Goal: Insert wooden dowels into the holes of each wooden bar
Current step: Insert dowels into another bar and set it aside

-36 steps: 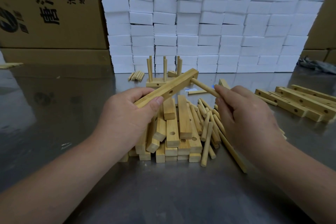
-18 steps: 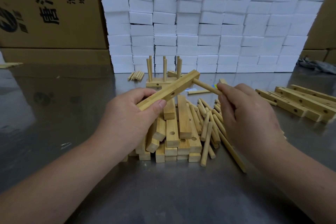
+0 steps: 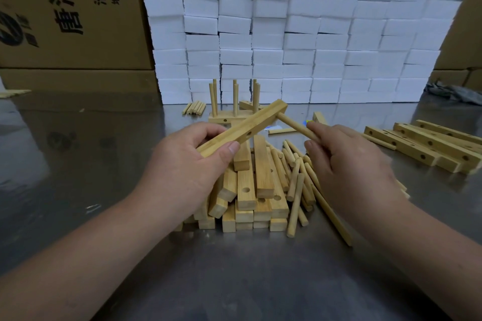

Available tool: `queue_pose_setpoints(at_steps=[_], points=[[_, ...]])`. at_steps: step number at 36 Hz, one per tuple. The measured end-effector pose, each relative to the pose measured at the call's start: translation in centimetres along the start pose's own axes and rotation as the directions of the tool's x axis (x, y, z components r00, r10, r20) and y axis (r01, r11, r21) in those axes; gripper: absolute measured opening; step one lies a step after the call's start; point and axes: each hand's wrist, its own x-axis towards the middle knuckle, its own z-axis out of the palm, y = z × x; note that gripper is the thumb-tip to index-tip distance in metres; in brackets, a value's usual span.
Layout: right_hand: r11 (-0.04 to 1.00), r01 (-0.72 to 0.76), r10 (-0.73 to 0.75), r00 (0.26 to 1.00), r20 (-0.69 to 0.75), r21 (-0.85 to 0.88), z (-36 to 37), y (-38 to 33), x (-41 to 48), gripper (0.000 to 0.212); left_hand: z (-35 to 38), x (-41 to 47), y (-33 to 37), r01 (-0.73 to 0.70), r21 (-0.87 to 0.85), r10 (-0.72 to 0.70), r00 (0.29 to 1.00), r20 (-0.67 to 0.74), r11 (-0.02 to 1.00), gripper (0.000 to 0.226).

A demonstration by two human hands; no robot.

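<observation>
My left hand [image 3: 182,169] grips the near end of a wooden bar [image 3: 247,128] that is raised and tilted, its far end pointing up and right. A dowel [image 3: 294,125] sticks out of the bar's far end hole, and my right hand [image 3: 347,164] pinches its free end. One empty hole shows in the bar's side near my left thumb. Below lies a pile of bars [image 3: 250,190] and loose dowels [image 3: 297,174]. Behind it stand finished bars with upright dowels [image 3: 234,109].
More drilled bars [image 3: 427,143] lie at the right on the metal table [image 3: 78,164]. A small bunch of dowels [image 3: 194,107] lies at the foot of a wall of white foam blocks [image 3: 300,41]. Cardboard boxes [image 3: 67,13] stand behind.
The bar and dowel have shifted slightly up and right together. The dowel now sits a little deeper in the end hole, with my right hand closer to the bar.
</observation>
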Motion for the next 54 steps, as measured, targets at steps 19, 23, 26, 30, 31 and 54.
queue_pose_setpoints(at_steps=[19, 23, 26, 30, 31, 54], points=[[0.997, -0.009, 0.011, 1.0, 0.025, -0.071, -0.22, -0.51, -0.16, 0.041, 0.05, 0.11, 0.23, 0.004, -0.06, -0.001, 0.999, 0.052, 0.998, 0.026], [0.999, -0.028, 0.029, 1.0, 0.001, -0.035, -0.36, -0.55, -0.21, 0.044, -0.25, 0.1, 0.45, -0.03, -0.038, 0.032, 0.998, 0.056, 0.999, 0.029], [0.999, -0.04, 0.04, 0.999, -0.003, 0.006, -0.27, -0.47, -0.26, 0.047, -0.39, 0.15, 0.38, -0.044, -0.029, 0.046, 0.997, 0.064, 0.999, 0.032], [0.995, -0.066, 0.066, 0.998, 0.002, 0.073, -0.19, -0.33, -0.34, 0.043, -0.62, 0.35, 0.22, -0.057, -0.029, 0.06, 0.994, 0.091, 0.998, 0.029], [0.993, -0.074, 0.074, 0.997, 0.003, 0.093, -0.14, -0.29, -0.37, 0.039, -0.67, 0.4, 0.17, -0.056, -0.029, 0.058, 0.993, 0.098, 0.998, 0.029], [0.525, -0.487, 0.399, 0.865, 0.304, 0.698, 0.27, 0.38, -0.26, 0.026, -0.75, 0.09, -0.09, -0.098, -0.001, 0.097, 0.989, 0.116, 0.995, 0.027]])
